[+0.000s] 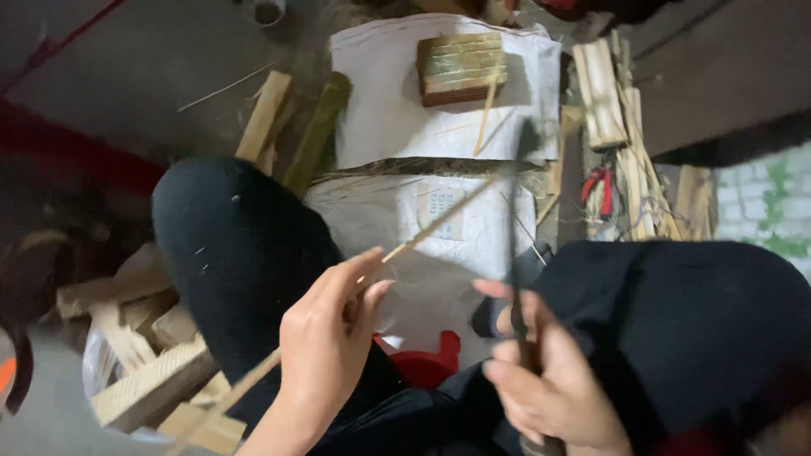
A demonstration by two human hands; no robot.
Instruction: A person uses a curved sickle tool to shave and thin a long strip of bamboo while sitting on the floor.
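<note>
Pinching a thin stick (pixel 422 239), the left grip (pixel 325 350) sits mid-length; its long axis runs up-right. Right grip (pixel 549 384), closed round a knife (pixel 515 253), is beside it.

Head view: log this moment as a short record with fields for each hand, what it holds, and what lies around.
left hand: left hand pinches a thin bamboo strip that slants up to the right
right hand: right hand grips a dark blade, held roughly upright, motion-blurred
contact: cannot tell whether the blade touches the strip
in front: white sacks with a stacked wood block on top
left side: cut wood pieces
right side: split bamboo slats, red-handled tool
below: red stool
</note>
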